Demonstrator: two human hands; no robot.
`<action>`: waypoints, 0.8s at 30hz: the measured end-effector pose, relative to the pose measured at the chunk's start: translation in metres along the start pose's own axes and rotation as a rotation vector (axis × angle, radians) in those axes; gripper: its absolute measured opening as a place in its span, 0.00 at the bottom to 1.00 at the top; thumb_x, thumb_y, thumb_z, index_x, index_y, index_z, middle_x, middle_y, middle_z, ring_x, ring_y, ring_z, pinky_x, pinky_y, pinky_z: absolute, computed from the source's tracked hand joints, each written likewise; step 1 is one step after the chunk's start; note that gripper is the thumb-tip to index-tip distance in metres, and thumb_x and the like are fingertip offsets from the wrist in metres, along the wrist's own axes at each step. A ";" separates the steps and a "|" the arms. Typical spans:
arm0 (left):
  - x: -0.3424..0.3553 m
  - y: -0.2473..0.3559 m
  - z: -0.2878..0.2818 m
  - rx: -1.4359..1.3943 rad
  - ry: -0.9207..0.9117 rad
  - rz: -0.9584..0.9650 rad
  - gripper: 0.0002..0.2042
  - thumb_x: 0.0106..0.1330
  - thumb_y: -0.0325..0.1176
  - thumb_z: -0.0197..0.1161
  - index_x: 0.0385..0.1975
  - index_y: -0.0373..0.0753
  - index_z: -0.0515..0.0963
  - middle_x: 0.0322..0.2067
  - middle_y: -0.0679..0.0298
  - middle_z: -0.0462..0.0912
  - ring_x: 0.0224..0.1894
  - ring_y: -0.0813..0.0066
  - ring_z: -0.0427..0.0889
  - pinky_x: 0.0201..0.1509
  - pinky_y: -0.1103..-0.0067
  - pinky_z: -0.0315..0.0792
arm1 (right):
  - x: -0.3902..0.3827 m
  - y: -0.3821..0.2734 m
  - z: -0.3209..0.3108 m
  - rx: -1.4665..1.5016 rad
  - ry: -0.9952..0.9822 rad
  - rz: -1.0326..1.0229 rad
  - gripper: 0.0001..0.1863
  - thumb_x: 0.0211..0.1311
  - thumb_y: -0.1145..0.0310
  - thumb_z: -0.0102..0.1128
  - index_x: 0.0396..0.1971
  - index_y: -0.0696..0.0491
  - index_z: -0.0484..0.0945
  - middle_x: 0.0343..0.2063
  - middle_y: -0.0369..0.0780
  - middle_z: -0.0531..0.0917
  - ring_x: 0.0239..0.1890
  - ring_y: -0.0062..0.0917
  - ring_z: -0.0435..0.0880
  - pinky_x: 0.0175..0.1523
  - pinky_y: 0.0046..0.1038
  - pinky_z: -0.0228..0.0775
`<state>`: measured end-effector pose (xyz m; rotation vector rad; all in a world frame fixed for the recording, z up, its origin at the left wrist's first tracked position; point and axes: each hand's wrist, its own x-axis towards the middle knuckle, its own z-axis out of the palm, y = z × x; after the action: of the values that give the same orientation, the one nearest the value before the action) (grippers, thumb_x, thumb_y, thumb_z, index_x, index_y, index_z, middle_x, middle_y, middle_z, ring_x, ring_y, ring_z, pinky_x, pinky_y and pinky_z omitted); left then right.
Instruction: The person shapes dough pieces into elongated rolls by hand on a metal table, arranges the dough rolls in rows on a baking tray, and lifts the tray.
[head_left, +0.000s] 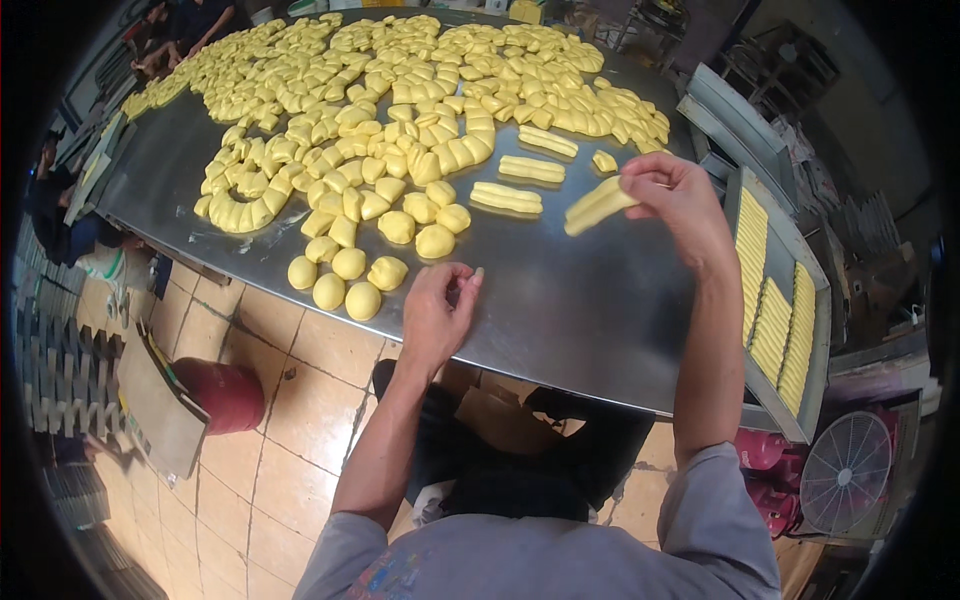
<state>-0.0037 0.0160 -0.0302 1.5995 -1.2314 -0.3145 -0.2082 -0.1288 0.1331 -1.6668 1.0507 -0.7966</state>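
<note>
Pale yellow, a dough strip (597,207) is slanting from our right hand (680,198); we are pinching its upper end over the metal worktop (580,300), just right of three grooved strips (532,169). Our left hand (437,312) is curling loosely beside the dough balls (363,300), and we cannot tell whether its fingers are gripping anything.

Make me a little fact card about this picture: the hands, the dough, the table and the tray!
Left hand: at the table's near edge, holding nothing I can see
Right hand: pinching one end of a yellow dough strip
Metal table: crowded with yellow dough pieces toward the far side
Dough balls: left of the left hand
Loose strips: three, left of the held one
Tray: on the right, holding rows of strips
</note>
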 end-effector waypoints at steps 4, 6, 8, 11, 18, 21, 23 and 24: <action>0.001 -0.001 -0.002 -0.066 0.014 -0.038 0.09 0.61 0.34 0.62 0.32 0.33 0.76 0.24 0.57 0.76 0.25 0.67 0.76 0.27 0.76 0.70 | 0.006 0.004 0.006 0.063 0.033 -0.007 0.08 0.55 0.72 0.63 0.32 0.60 0.77 0.27 0.37 0.80 0.27 0.16 0.78 0.34 0.17 0.74; 0.001 -0.001 -0.003 -0.084 0.043 -0.054 0.09 0.62 0.34 0.62 0.31 0.33 0.76 0.24 0.57 0.76 0.25 0.67 0.76 0.27 0.76 0.70 | 0.004 0.008 0.017 0.074 0.027 0.008 0.08 0.55 0.72 0.62 0.33 0.60 0.77 0.27 0.37 0.80 0.28 0.16 0.79 0.35 0.17 0.74; 0.001 0.000 -0.003 -0.125 0.068 -0.072 0.09 0.62 0.33 0.61 0.29 0.33 0.74 0.23 0.57 0.75 0.24 0.67 0.75 0.25 0.76 0.70 | 0.005 0.013 0.027 0.083 0.031 0.022 0.08 0.56 0.72 0.62 0.33 0.60 0.77 0.27 0.37 0.80 0.28 0.16 0.79 0.35 0.18 0.75; 0.000 -0.002 -0.005 -0.098 0.053 -0.068 0.09 0.62 0.33 0.61 0.28 0.33 0.73 0.22 0.58 0.74 0.24 0.67 0.74 0.24 0.77 0.69 | 0.009 0.030 0.047 0.152 0.003 0.042 0.08 0.57 0.73 0.61 0.34 0.60 0.77 0.29 0.37 0.80 0.31 0.17 0.79 0.37 0.19 0.76; -0.003 -0.001 -0.002 -0.121 0.019 -0.062 0.09 0.62 0.33 0.61 0.27 0.34 0.73 0.21 0.59 0.74 0.23 0.69 0.74 0.23 0.77 0.69 | 0.020 0.109 0.057 0.252 -0.156 0.247 0.11 0.60 0.69 0.58 0.39 0.60 0.76 0.32 0.38 0.80 0.35 0.19 0.80 0.39 0.19 0.76; -0.001 0.000 0.003 -0.109 0.014 -0.054 0.08 0.62 0.32 0.62 0.27 0.34 0.73 0.21 0.59 0.74 0.23 0.69 0.73 0.24 0.77 0.68 | 0.032 0.127 0.046 -0.125 0.066 0.280 0.15 0.58 0.65 0.60 0.40 0.60 0.76 0.31 0.41 0.81 0.35 0.24 0.81 0.40 0.24 0.76; 0.000 -0.004 0.003 -0.079 0.031 -0.068 0.08 0.61 0.32 0.62 0.26 0.34 0.73 0.21 0.59 0.73 0.22 0.68 0.73 0.24 0.78 0.68 | 0.058 0.126 0.031 -0.579 0.224 -0.080 0.14 0.56 0.67 0.57 0.41 0.57 0.76 0.37 0.48 0.81 0.40 0.38 0.82 0.44 0.35 0.75; 0.002 0.002 0.000 -0.083 0.038 -0.091 0.08 0.61 0.32 0.62 0.26 0.34 0.74 0.21 0.59 0.73 0.22 0.68 0.73 0.25 0.78 0.67 | 0.079 0.131 0.025 -0.662 0.272 -0.055 0.14 0.56 0.67 0.56 0.42 0.56 0.77 0.39 0.49 0.81 0.41 0.41 0.81 0.46 0.37 0.74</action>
<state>-0.0037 0.0147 -0.0282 1.5852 -1.1052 -0.3865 -0.1897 -0.2116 0.0027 -2.1828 1.5852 -0.7709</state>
